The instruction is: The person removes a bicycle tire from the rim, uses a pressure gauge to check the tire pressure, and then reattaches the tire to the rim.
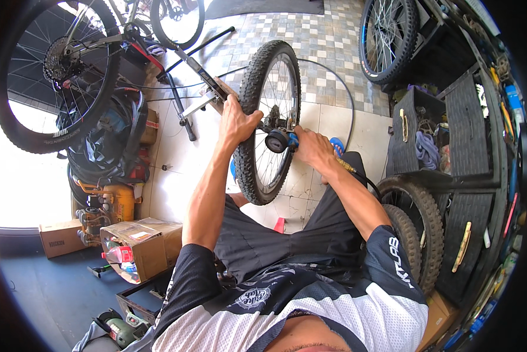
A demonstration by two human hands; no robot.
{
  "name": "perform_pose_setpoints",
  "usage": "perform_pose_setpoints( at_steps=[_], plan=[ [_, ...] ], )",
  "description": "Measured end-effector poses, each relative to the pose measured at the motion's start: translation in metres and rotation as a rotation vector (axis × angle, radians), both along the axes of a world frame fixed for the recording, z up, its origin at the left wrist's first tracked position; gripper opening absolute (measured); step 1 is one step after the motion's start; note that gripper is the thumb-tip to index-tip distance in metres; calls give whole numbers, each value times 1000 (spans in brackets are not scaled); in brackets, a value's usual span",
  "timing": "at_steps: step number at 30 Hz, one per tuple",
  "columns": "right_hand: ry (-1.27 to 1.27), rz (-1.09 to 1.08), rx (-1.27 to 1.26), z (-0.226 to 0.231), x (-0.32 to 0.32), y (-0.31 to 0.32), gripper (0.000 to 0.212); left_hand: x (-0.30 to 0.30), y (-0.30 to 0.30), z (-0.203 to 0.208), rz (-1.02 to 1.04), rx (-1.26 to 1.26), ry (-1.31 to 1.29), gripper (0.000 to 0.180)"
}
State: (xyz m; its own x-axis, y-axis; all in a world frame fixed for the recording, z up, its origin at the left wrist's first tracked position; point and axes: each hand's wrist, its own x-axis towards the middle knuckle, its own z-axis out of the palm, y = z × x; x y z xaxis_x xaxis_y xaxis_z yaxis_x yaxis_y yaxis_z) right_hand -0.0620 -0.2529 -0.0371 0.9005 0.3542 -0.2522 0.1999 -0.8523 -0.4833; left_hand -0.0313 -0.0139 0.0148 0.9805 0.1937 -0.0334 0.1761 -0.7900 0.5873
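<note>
A bicycle wheel [267, 182] with a knobby black tyre stands upright between my knees. My left hand [237, 122] grips the tyre on its left side, thumb pressed against the tread. On the other side of the wheel, my right hand [314, 148] is closed round a tyre inflator with a round dial gauge [276, 141] and a blue body. The gauge sits in front of the spokes near the hub. A brass fitting [346, 166] joins the inflator to a black air hose [349, 97] that curves over the floor. My right fingertips are partly hidden.
A bicycle [58, 64] hangs at the upper left, above a work stand [181, 111]. Beside it are an orange air compressor [118, 202] and an open cardboard box [152, 240]. Dark drawers [468, 126] and several loose tyres [419, 220] line the right side.
</note>
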Motion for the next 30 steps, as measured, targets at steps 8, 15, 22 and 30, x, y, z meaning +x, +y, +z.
perform_pose_setpoints(
  at_steps=[8, 15, 22, 30],
  plan=[
    [-10, 2, 38, -4, -1, -5, 49, 0, -6, 0, 1, 30, -39, 76],
    [21, -7, -69, -22, 1, -10, 55, 2, -14, 6, -12, 8, -34, 80],
    [97, -154, -184, -45, -3, -54, 47, 4, -9, 12, 37, 48, 74, 78],
    [-16, -383, -153, -29, -15, -98, 48, -1, -3, 4, 71, 0, -4, 69]
  ],
)
